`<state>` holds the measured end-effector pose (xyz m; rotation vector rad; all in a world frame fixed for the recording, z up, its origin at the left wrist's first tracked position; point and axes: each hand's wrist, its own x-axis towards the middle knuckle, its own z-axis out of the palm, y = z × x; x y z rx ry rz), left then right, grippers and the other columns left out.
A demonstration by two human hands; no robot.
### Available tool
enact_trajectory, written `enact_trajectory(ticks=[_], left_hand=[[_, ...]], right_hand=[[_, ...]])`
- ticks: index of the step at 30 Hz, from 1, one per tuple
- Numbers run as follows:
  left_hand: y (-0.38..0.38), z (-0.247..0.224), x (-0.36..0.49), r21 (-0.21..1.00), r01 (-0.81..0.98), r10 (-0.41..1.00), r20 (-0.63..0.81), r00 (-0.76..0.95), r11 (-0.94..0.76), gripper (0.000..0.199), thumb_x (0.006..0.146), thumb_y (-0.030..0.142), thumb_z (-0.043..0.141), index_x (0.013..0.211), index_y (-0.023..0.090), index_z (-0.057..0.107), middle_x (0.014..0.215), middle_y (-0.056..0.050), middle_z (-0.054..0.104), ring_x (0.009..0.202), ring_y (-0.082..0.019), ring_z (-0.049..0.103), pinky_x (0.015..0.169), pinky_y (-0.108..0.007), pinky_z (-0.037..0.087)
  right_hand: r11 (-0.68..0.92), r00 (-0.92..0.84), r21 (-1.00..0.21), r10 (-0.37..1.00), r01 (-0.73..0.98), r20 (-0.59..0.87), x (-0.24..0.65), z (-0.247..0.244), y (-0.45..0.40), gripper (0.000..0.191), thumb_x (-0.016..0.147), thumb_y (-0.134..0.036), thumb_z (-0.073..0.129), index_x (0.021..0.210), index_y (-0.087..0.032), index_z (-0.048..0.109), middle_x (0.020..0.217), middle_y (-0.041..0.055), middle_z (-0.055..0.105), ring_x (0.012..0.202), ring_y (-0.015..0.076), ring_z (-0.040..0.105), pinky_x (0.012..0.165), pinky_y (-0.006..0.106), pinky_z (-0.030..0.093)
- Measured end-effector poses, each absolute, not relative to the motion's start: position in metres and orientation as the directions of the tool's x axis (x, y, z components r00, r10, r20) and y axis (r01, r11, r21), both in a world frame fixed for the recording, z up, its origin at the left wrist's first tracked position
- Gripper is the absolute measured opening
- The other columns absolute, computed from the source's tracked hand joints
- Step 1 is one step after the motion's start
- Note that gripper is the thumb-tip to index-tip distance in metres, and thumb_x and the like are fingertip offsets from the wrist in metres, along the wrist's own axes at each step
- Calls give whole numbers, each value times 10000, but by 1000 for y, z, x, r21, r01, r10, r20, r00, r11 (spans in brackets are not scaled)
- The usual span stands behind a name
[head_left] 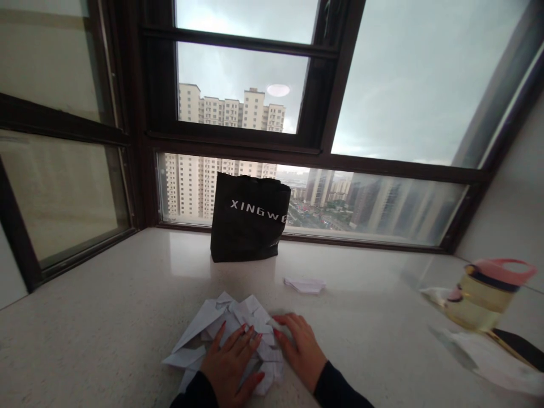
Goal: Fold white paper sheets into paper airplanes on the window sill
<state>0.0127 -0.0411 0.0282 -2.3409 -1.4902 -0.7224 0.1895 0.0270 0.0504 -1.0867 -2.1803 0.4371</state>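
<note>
A loose pile of folded white paper pieces point(212, 323) lies on the pale countertop before me. My left hand point(232, 357) rests flat over the pile, its fingers spread and pressing down on the paper. At the pile's right edge, my right hand point(301, 348) is closed, with its fingertips on the edge of a folded paper piece point(270, 323). How much of that piece sits between the fingers is partly hidden. Farther back, a single folded white paper piece point(305, 285) lies apart from the pile.
A black bag point(250, 226) with white lettering stands by the window. To the right are a yellowish bottle with a pink lid point(484, 294), some blurred white paper or plastic point(497, 357) and a dark flat object point(521, 345). Dark window frames point(238, 141) enclose the counter.
</note>
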Motion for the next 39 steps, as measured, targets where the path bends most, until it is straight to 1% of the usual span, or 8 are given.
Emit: enact_trajectory(ticks=[4,7,11,15,19,25,35,39], left_hand=[[-41,28,14,60,902,784,521,338,-428,470,767,495,336,1167,252,381,1171,-33,482,1074,-246,386,897,-521,166],[-42,29,15,74,904,791,516,327,-422,482,755,512,344,1153,247,400,1165,-32,488,1066,-253,393,895,-529,157],[-44,34,16,92,896,762,567,311,-434,389,742,469,407,1061,262,488,1113,-17,528,1037,-246,422,908,-532,130],[-43,47,13,188,867,722,647,245,-462,294,760,338,431,1034,258,499,1089,-29,533,1008,-221,449,899,-461,249],[-42,54,12,438,744,716,694,76,-505,324,783,255,396,1104,218,404,1108,-72,496,1025,-205,438,844,-364,368],[-49,54,25,772,419,846,533,-18,-478,330,806,268,382,1132,228,349,1094,-65,512,877,-167,548,747,-282,449],[-61,55,30,885,238,905,422,-47,-400,388,790,267,410,1166,225,325,1109,-73,524,909,-184,545,730,-261,460],[-59,57,29,914,154,925,379,-4,-374,424,778,291,431,1173,189,315,989,-87,589,809,-177,581,662,-242,468]], right_hand=[[474,-318,-622,880,624,352,168,51,64,227,663,-257,545,867,-169,592,740,55,575,721,205,509,682,331,380],[418,-277,-686,909,596,313,148,49,84,149,535,-226,646,667,-168,609,567,6,543,603,183,510,588,295,387],[358,-213,-791,934,497,288,141,53,93,172,484,-247,670,487,-170,516,427,-53,449,434,115,445,446,230,351],[341,-119,-875,940,345,319,162,65,77,257,666,-433,490,630,-182,450,445,-70,413,364,81,381,363,197,308],[322,-127,-924,945,208,301,181,65,33,304,738,-488,392,728,-185,411,365,-101,377,279,63,315,301,175,259],[188,-321,-973,921,-136,222,178,57,-11,289,704,-444,518,675,-175,415,354,-96,428,246,30,314,269,134,223],[113,-374,-976,911,-184,176,176,60,-14,305,682,-453,538,656,-168,431,407,-80,458,248,16,310,256,125,213],[111,-391,-969,900,-220,192,175,60,-16,276,691,-425,546,708,-162,464,437,-77,466,279,17,318,283,131,237]])
